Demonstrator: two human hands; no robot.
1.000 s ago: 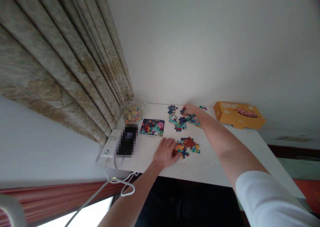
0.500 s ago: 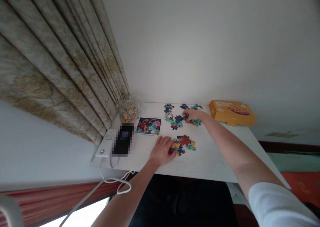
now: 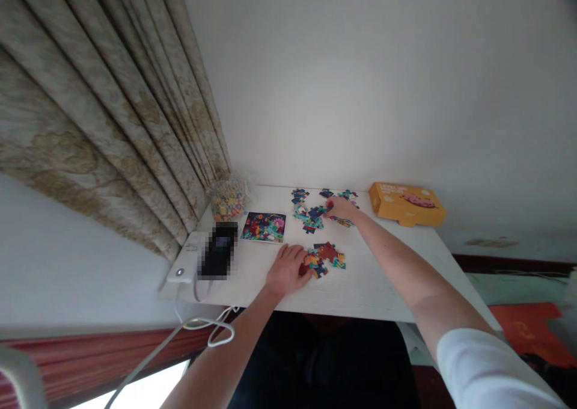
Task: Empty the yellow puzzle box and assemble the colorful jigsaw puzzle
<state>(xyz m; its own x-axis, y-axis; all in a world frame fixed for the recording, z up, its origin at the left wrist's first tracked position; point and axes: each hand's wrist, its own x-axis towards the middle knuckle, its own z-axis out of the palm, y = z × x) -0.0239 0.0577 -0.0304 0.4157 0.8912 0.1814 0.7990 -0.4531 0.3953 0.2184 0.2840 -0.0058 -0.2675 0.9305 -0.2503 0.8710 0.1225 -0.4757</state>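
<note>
Right hand reaches onto jigsaw pieces, grip unclear — left hand lies open beside others.

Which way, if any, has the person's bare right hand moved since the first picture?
Yes. Judged against the square, colourful puzzle picture card, the bare right hand has moved toward the person, lower in the view.

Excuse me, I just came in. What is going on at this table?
A person is handling jigsaw puzzle pieces on a white table. Their left hand touches a cluster of pieces near the front edge, and their right hand reaches into a looser group of pieces further back. A printed picture card lies left of the pieces, and an orange box sits at the back right.
</note>
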